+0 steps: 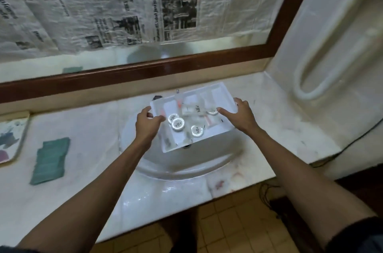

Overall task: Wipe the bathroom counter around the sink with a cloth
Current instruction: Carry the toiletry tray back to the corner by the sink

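While both hands grip it, tray hides the sink's faucet.

Bare forearms; seemingly dark sleeve edges.

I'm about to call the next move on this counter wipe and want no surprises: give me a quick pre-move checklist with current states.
1. Tray held on both sides: ok. Left hand grips its left edge, right hand its right edge.
2. Tray level: not ok. It sits skewed over the sink.
3. Contents secure: cannot tell. The round capped containers and sachets lie loose inside.
4. Cloth ready: ok. The green cloth lies folded on the counter, left of the sink, untouched.
5. Landing spot for the tray: ok. The counter right of the sink looks bare.
6. Hand free to wipe: not ok. Both are on the tray.
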The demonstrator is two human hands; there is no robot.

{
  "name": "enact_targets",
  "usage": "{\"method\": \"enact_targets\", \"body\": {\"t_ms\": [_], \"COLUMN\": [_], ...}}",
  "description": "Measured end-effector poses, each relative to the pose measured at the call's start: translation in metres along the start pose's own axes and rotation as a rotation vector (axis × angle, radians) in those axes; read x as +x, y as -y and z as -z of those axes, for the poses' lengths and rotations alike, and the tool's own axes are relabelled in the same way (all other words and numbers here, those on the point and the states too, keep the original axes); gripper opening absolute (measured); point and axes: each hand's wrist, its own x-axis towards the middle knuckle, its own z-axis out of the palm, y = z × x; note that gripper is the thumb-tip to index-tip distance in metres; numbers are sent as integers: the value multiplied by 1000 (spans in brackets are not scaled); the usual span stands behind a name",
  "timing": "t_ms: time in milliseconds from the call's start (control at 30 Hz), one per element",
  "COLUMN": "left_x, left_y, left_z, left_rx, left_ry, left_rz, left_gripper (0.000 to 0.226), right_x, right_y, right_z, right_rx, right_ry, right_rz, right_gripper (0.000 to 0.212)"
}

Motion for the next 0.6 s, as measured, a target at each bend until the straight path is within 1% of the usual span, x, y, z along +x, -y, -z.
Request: {"method": "enact_targets", "body": {"t_ms": [33, 67, 133, 200, 233, 300, 333, 367, 433, 500, 600], "left_x": [6, 14, 33, 52, 61, 82, 95, 105, 121, 126, 146], "left_y": [-9, -16, -28, -42, -47, -58, -59, -62, -68, -80, -86], "left_z": [-16, -32, -63, -90, -102, -124, -135, -145, -166, -184, -213], "left_rx": [10, 12, 32, 58, 72, 107, 114, 134, 184, 187, 172], "left_ry": [27, 57, 102, 123, 131, 167, 178, 171, 150, 161, 190], "left_rz": [-1, -13, -4, -4, -1, 16, 11, 0, -5, 6, 41], "left_gripper": [32, 26, 32, 29, 31, 56, 62, 62, 52, 33, 36], "right_x": [7, 15, 34, 56, 67, 87, 97, 106, 123, 140, 163], "right_y": [-9, -18, -32, -43, -47, -54, -58, -62, -71, -80, -91], "right_z": [10, 20, 36, 50, 56, 65, 68, 71, 76, 80, 86], "right_rx": [-1, -3, -11, -19, -21, -26, -27, -25, -20, -21, -42], "right_ry": [-17, -36, -71, -94, -101, -115, -118, -118, -119, -117, -110], "right_rz": [-24, -42, -67, -90, -101, -116, -127, -144, -165, -179, -207], "right_gripper": [97, 96, 93, 91, 90, 88, 87, 88, 88, 89, 87]}}
